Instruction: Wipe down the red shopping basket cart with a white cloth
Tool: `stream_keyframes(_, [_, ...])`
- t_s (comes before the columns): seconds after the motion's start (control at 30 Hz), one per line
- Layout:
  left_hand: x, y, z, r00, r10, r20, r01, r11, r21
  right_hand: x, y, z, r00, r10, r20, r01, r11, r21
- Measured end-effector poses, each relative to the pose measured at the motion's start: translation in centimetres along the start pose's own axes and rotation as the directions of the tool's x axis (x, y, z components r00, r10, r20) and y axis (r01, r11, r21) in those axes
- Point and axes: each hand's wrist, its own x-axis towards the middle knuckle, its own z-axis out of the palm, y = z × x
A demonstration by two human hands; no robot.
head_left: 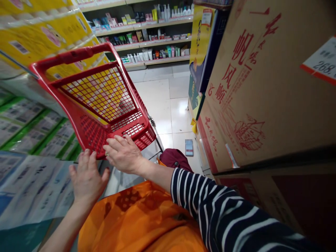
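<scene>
A red plastic shopping cart point(147, 130) with a grid panel stands before me, tilted in view. Its handle bar is at the far end. My right hand point(125, 154) lies over the cart's near rim with the fingers bent onto it. Beside it, my left hand point(88, 176) has its fingers stretched out and its thumb apart. Those fingertips meet the near left corner of the rim. A dark red cloth item point(175, 159) with a round button is low by the cart's right side.
Stacked yellow packs point(49, 33) and green-edged packs point(39, 126) line the left. Large cardboard cartons point(236, 87) rise at the right. Shelves point(157, 43) of bottles and tubes stand at the back. A flat bluish rectangle point(189, 147) lies on the tiled floor point(157, 96).
</scene>
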Motion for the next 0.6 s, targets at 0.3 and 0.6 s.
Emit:
stream_keyframes(0.3, [-0.3, -0.1, -0.3, 0.998, 0.055, 0.039, -0.056, 0.998, 0.041, -0.6, 2.5, -1.0, 0.997, 0.065, -0.039, -0.066, 0.998, -0.025])
stream_keyframes(0.6, [-0.9, 2.7, -0.2, 0.997, -0.006, 0.074, 0.000, 0.996, 0.087, -1.4, 2.6, -1.8, 0.992, 0.110, -0.067, -0.115, 0.990, -0.083])
